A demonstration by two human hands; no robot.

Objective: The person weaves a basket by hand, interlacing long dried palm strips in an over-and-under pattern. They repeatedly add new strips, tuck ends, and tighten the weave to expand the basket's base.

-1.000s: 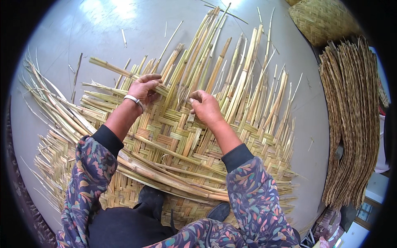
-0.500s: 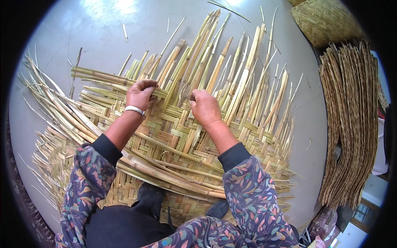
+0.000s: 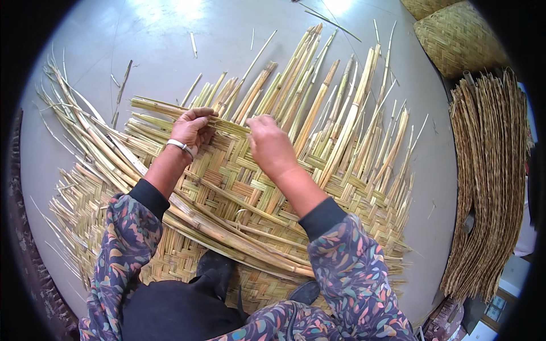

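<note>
A half-woven mat (image 3: 230, 165) of flat split-reed strips lies before me, with loose strip ends fanning out along its far edge. My left hand (image 3: 192, 129), with a pale bracelet at the wrist, is closed on a reed strip (image 3: 230, 127) that runs crosswise over the weave. To the left of that hand, several strip ends (image 3: 152, 107) stick out. My right hand (image 3: 272, 145) is closed at the right end of the crosswise strip, beside the upright strips (image 3: 278, 91). Its fingertips are slightly blurred, and what they pinch is hidden.
A bundle of long loose reeds (image 3: 122, 165) curves across the mat's near side and up to the left. My dark shoes (image 3: 304, 292) rest on the mat. At right stands a tall stack of brown reed strips (image 3: 489, 182), with woven pieces (image 3: 458, 40) behind it. Stray slivers (image 3: 193, 44) lie on the grey floor.
My right hand has moved left, closer to my left hand. Relative to the mat, my left hand has also shifted a little left. The whole view has slid slightly.
</note>
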